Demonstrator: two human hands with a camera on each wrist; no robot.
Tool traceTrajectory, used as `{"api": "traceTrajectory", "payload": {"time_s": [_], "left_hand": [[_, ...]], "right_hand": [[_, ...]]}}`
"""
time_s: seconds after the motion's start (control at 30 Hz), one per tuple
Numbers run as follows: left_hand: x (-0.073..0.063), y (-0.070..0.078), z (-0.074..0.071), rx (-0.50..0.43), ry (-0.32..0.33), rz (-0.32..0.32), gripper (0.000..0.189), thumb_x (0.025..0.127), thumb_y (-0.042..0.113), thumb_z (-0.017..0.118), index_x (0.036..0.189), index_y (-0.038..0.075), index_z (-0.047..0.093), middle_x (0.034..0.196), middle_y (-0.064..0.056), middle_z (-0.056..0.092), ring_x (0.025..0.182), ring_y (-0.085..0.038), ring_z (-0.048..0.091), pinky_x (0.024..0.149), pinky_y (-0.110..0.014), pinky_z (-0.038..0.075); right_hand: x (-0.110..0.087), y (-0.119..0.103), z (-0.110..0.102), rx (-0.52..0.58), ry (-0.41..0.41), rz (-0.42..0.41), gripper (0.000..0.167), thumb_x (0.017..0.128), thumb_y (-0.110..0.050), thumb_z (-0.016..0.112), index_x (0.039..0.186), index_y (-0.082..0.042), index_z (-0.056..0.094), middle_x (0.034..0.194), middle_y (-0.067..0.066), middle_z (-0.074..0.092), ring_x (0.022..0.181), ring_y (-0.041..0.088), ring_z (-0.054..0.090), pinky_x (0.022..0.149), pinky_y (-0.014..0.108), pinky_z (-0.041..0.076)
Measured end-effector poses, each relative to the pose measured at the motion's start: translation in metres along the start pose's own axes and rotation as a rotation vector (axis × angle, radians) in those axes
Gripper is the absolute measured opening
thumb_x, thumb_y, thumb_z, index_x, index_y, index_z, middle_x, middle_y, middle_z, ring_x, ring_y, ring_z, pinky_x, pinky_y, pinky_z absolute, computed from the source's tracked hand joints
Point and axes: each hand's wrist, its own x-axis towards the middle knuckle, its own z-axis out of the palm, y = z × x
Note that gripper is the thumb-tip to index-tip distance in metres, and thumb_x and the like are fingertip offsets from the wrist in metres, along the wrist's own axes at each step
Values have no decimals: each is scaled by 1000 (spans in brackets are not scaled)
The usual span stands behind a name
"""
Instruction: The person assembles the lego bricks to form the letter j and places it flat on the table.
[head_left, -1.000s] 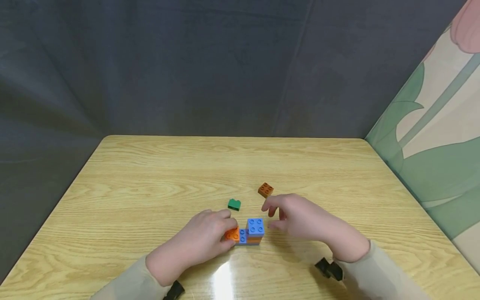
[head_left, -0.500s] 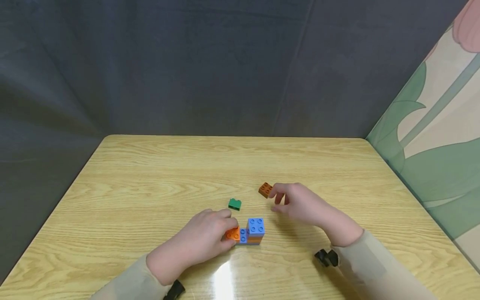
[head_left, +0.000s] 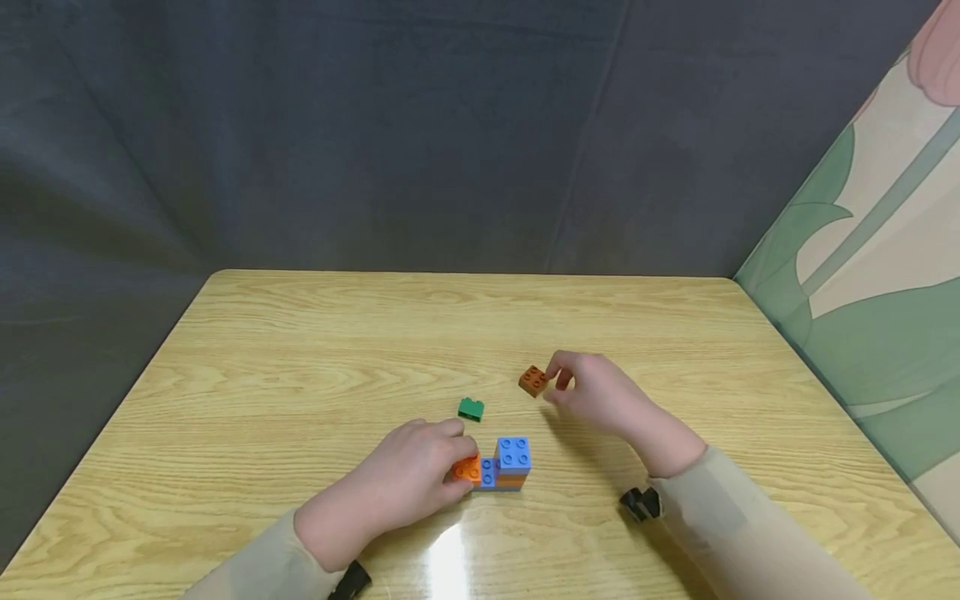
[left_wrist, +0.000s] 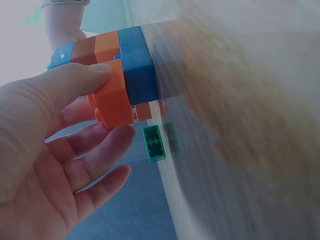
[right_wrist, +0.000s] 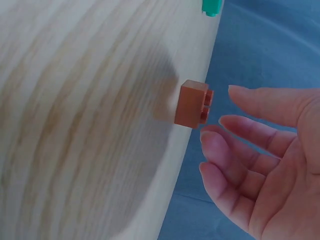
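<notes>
L hand [head_left: 416, 465] has its grip clamped on orange brick [head_left: 468, 469], L end of stack [head_left: 513, 456]; stack's on desk [head_left: 300, 358], studs up, long axis L–R. R hand [head_left: 597, 392] has grip apart, just beside brown brick [head_left: 532, 382], which sits askew on desk beyond stack, studs up.

- In the head view, your left hand [head_left: 418, 465] hides part of the orange block [head_left: 469, 472].
- Your right wrist view's top edge crops the green block [right_wrist: 212, 6].
- The head view's bottom edge crops your right sleeve [head_left: 738, 529].
</notes>
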Motion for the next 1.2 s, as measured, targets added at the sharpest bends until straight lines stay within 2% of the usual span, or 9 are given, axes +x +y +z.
{"api": "traceTrajectory", "payload": {"time_s": [0.3, 0.63, 0.83, 1.2], "left_hand": [[0, 0, 0, -4, -3, -6, 15, 83, 24, 78, 91, 16, 69, 82, 12, 51, 66, -4, 44, 61, -26, 38], [0, 0, 0, -8, -4, -8, 14, 83, 23, 78, 91, 16, 69, 81, 12, 49, 66, -4, 44, 61, -26, 38], [0, 0, 0, -2, -4, -8, 14, 83, 23, 79, 90, 17, 68, 80, 12, 49, 66, -4, 43, 61, -26, 37], [0, -1, 0, 5, -5, -8, 15, 83, 24, 79, 90, 17, 68, 81, 12, 49, 65, -4, 43, 60, -25, 36]], "right_hand": [[8, 2, 5, -56, 34, 29, 25, 88, -20, 76, 105, -6, 66, 86, 4, 62, 70, 19, 56, 63, 36, 46], [17, 4, 11, -91, 25, 47, 37, 86, -27, 78, 111, -3, 65, 90, 5, 64, 77, 19, 60, 68, 39, 49], [21, 3, 14, -96, 29, 51, 38, 84, -27, 80, 110, -2, 67, 98, 9, 67, 81, 20, 61, 73, 41, 50], [26, 0, 18, -129, 17, 42, 34, 83, -20, 80, 108, -2, 66, 96, 8, 67, 82, 21, 61, 75, 42, 50]]}}
